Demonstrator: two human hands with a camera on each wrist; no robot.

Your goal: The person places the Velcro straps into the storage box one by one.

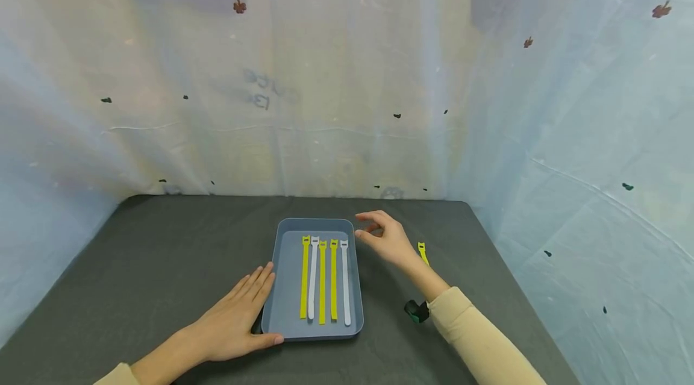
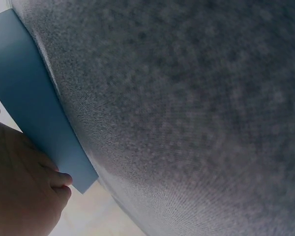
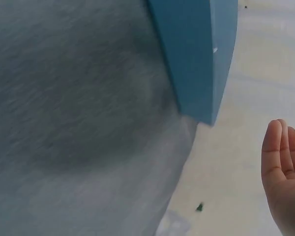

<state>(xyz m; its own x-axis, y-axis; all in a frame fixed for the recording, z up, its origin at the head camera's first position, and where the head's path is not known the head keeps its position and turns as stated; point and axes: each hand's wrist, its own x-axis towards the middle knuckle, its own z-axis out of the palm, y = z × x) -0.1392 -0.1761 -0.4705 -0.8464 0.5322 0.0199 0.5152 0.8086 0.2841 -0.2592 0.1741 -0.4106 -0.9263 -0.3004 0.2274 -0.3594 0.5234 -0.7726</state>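
Observation:
A blue-grey tray lies on the dark table. Inside it three yellow cable straps and two white cable straps lie lengthwise, side by side, slotted heads toward the far end. My left hand rests against the tray's left side, fingers straight, thumb at the near-left corner; the left wrist view shows it beside the tray's wall. Just off the far-right corner hovers my right hand, fingers loosely bent and nothing between them. In the right wrist view its fingers stand apart from the tray wall.
Another yellow strap lies right of the tray, partly hidden behind the right forearm. A small black object shows at the right wrist. Dark cloth covers the table. Pale plastic sheeting hangs behind and along the sides.

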